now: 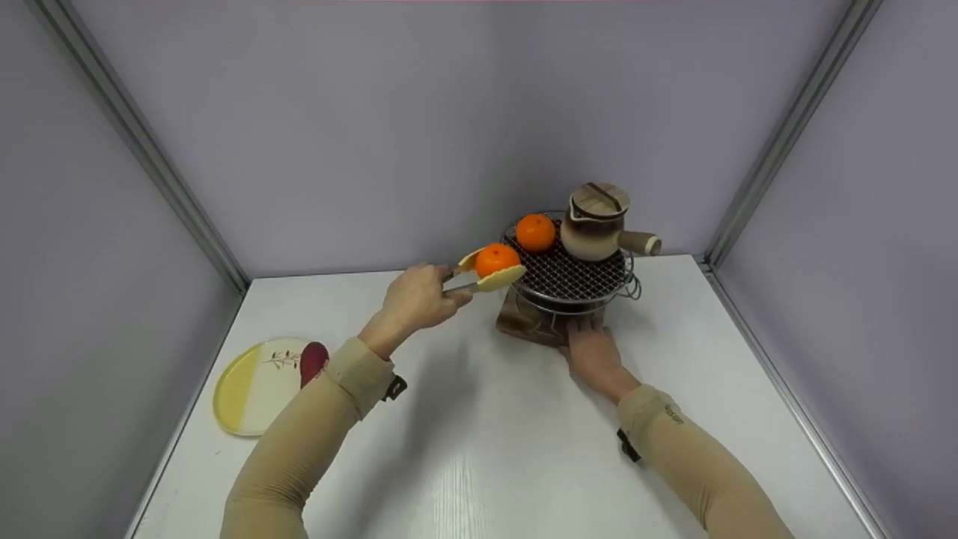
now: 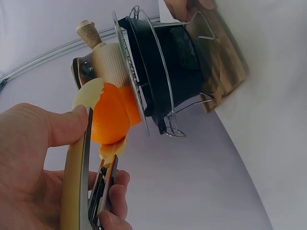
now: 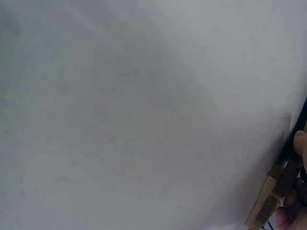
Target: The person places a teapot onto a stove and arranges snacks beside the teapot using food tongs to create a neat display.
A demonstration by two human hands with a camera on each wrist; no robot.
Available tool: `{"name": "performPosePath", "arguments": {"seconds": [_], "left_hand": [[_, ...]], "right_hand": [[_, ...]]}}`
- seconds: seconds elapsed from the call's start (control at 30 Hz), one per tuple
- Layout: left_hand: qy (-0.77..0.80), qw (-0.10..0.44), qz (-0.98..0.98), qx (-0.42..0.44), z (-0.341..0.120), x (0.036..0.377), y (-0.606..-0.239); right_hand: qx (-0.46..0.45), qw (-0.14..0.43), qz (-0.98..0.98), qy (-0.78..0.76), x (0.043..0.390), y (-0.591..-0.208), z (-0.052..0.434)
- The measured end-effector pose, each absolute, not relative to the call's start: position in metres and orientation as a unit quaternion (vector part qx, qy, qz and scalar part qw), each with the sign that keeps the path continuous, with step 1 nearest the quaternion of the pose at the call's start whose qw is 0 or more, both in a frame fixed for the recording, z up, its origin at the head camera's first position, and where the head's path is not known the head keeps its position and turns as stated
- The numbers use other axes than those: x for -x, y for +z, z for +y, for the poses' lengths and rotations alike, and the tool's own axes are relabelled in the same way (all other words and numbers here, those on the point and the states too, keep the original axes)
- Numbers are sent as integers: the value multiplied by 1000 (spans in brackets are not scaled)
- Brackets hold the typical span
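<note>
My left hand grips a pair of tongs with pale yellow scalloped tips. An orange mandarin is pinched between the tips, raised beside the left edge of a round wire grill rack. A second mandarin sits on the rack, left of a brown and cream teapot with a wooden lid and side handle. Below the rack is a dark stove bowl in a wire frame, on a wooden base. My right hand holds that base at its front right, fingers on top, thumb at the edge.
A yellow and cream plate with a twig pattern lies at the left of the white table. A dark red object on it is partly hidden by the left sleeve. Grey walls stand behind and at both sides.
</note>
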State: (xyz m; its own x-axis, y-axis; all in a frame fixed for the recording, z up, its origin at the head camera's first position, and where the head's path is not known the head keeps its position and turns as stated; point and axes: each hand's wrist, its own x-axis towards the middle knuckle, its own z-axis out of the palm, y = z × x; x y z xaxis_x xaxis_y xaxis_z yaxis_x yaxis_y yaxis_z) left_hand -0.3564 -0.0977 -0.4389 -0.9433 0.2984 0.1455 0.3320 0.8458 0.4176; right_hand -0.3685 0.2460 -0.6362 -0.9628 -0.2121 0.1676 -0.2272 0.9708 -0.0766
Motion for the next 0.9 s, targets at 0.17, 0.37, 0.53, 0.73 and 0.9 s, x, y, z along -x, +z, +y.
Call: {"name": "performPosePath", "arguments": {"seconds": [0.17, 0.37, 0.53, 0.73, 0.9], "left_hand": [[-222, 27, -961, 165, -88, 361, -438], [-206, 15, -965, 159, -76, 368, -437], [-201, 8, -967, 159, -67, 373, -436], [-192, 9, -969, 155, -57, 378, -438], [-187, 15, -970, 155, -50, 381, -439]], "right_hand": [[-112, 85, -989, 39, 368, -635, 246], [-114, 83, -989, 41, 369, -637, 248], [-115, 80, -989, 48, 369, -638, 248], [-113, 71, -990, 51, 369, -637, 248], [-114, 69, -990, 51, 367, -636, 248]]}}
